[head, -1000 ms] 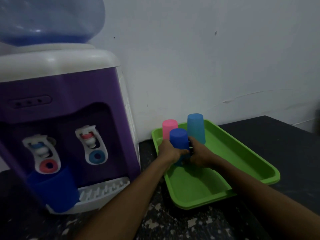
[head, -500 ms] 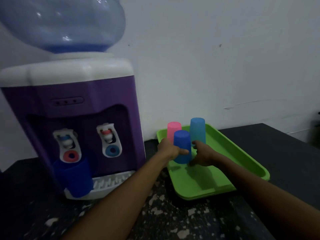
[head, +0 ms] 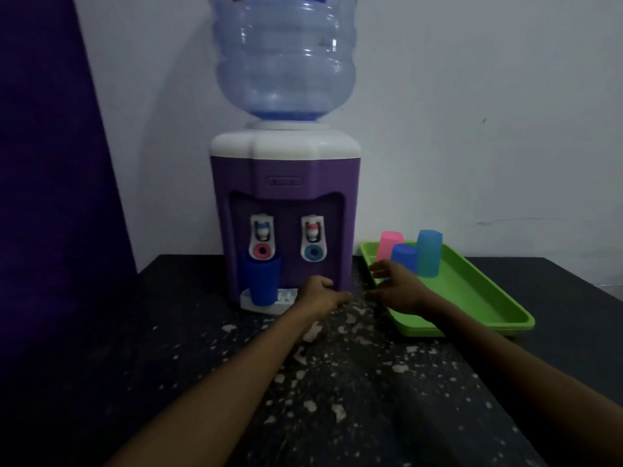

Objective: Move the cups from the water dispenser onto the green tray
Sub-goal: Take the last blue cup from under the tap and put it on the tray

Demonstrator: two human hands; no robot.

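Observation:
A purple and white water dispenser (head: 286, 183) stands at the back of the dark counter. One dark blue cup (head: 260, 280) sits on its drip tray under the left tap. On the green tray (head: 472, 298) to the right, a pink cup (head: 387, 245), a dark blue cup (head: 404, 257) and a light blue cup (head: 428, 252) stand upside down at the far end. My left hand (head: 320, 294) hovers by the drip tray, fingers curled, holding nothing. My right hand (head: 394, 288) is open over the tray's near left edge, just short of the dark blue cup.
A large clear water bottle (head: 285, 55) tops the dispenser. A purple curtain or panel (head: 50, 163) fills the left side. The white wall (head: 488, 112) runs behind everything. The black counter (head: 337, 382) is speckled with white flecks.
Both hands have let go of the dark blue cup, which now stands on the tray. They have drawn back toward me and left, and my head has pulled back and up.

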